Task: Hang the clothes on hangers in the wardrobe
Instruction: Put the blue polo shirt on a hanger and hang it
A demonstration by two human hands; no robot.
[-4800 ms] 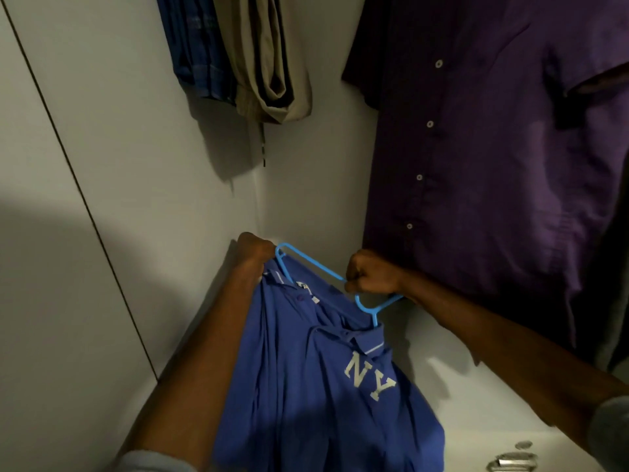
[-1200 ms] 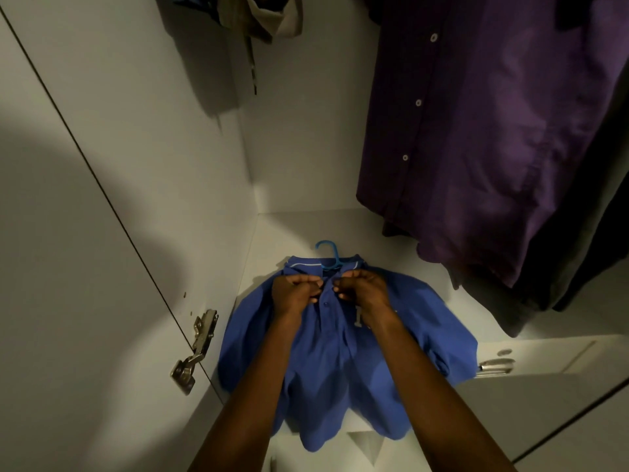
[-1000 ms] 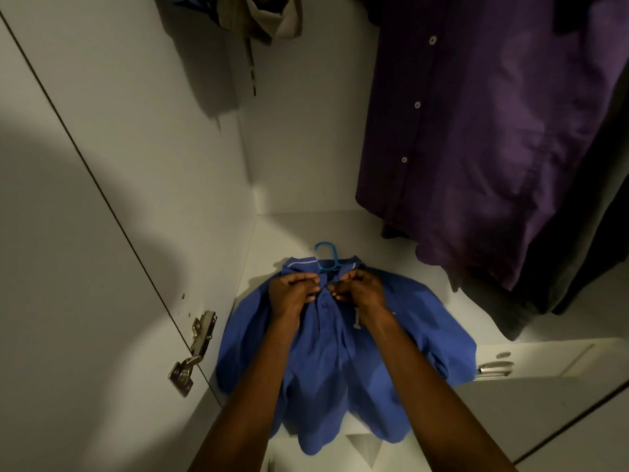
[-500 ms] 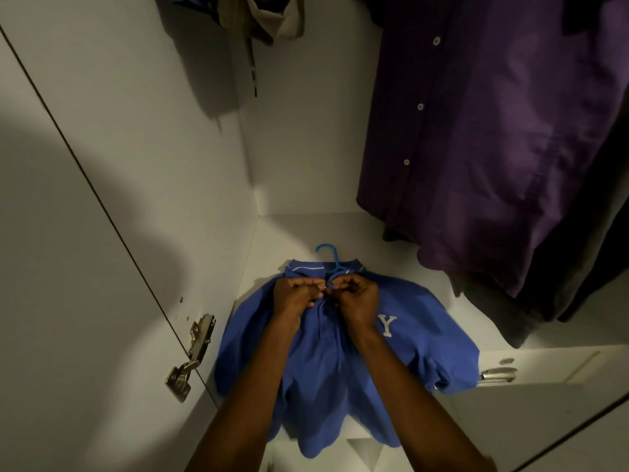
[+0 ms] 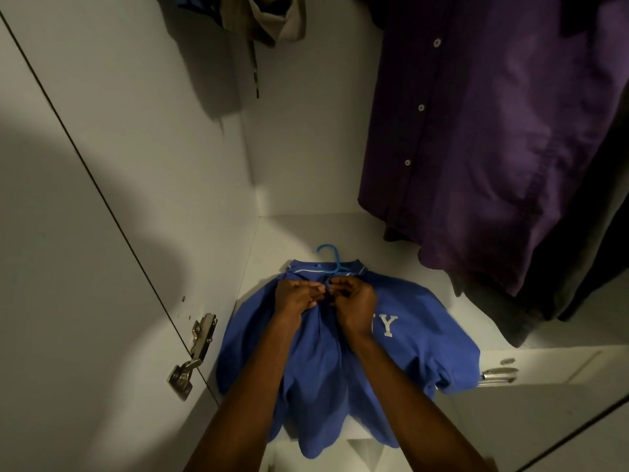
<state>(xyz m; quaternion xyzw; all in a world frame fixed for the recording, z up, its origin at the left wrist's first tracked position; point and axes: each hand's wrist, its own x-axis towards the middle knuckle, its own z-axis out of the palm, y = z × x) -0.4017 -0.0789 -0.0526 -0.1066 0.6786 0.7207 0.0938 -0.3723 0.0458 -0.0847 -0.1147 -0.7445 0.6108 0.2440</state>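
Blue polo shirt [image 5: 340,369] w/ white "Y" lies flat on wardrobe floor [image 5: 357,233], on a blue hanger [image 5: 332,260] whose hook sticks out past the collar. Left hand [image 5: 296,299] & right hand [image 5: 355,304] meet at the placket just below the collar, fingers curled, pinching the fabric. Purple button shirt [image 5: 493,131] hangs upper right; door hinge [image 5: 194,356] at left.

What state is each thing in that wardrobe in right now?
Blue NY polo shirt: lying flat on the wardrobe floor, hanger inside.
Blue plastic hanger: hook sticking out past the collar.
Left hand: pinching the placket.
Right hand: pinching the placket.
Purple button-up shirt: hanging.
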